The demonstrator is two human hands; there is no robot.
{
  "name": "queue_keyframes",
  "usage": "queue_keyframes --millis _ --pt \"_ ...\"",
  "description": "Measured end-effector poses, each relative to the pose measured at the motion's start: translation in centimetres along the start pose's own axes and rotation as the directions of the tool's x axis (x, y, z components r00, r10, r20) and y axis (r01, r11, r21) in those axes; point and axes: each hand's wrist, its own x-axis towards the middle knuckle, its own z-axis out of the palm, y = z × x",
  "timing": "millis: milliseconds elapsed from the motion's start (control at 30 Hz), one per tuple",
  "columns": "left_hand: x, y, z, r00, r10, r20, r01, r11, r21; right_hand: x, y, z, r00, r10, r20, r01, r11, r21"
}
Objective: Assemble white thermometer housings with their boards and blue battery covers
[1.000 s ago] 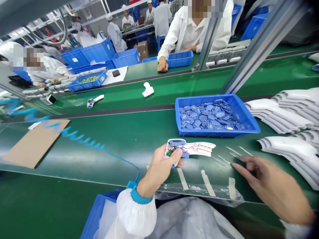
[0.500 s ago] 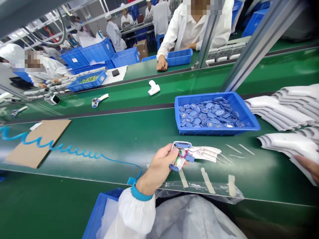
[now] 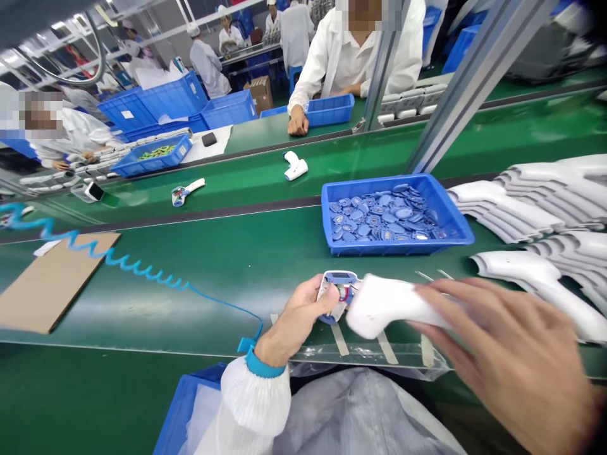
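Observation:
My left hand [image 3: 298,319] grips an open thermometer-gun half [image 3: 339,278], with the thumb over its wired inside and a blue-framed screen on top. My right hand [image 3: 512,354], slightly blurred, holds a white plastic shell half [image 3: 386,304] by its handle end. This shell's wide end hangs over the handle of the piece in my left hand and hides it; whether they touch I cannot tell. A blue wrist strap [image 3: 265,366] with a coiled cord [image 3: 137,268] is on my left wrist.
A blue tray [image 3: 398,249] of small blue oval parts stands beyond my hands. Stacked white shells [image 3: 512,202] lie at the right. Tape strips [image 3: 339,339] line the front edge. Cardboard [image 3: 57,284] lies left. Thermometers [image 3: 296,169] sit on the far belt, near a co-worker's hand [image 3: 298,121].
My right hand has come in from the right edge, bringing a white shell over to the piece in my left hand. My left hand keeps its hold. The camera view has shifted slightly.

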Motion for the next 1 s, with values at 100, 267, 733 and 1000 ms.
queue_keyframes --millis 100,267,733,1000 --pt "0.0 -0.3 -0.2 0.998 0.045 0.041 -0.045 0.999 0.001 1.9 -2.9 0.6 0.972 -0.236 0.009 0.235 0.964 -0.128" --pt "0.0 -0.6 -0.3 0.999 0.004 -0.045 0.003 0.987 0.158 3.8 -4.4 2.0 0.966 -0.259 0.015 0.259 0.958 -0.126" --pt "-0.1 -0.4 0.3 0.997 0.064 0.05 -0.08 0.869 0.488 3.9 -3.5 3.2 0.842 0.072 0.535 -0.32 0.865 0.387" --pt "-0.2 -0.8 -0.2 0.993 0.08 0.082 -0.11 0.861 0.497 4.6 -3.4 1.6 0.771 -0.023 0.637 -0.511 0.574 0.64"
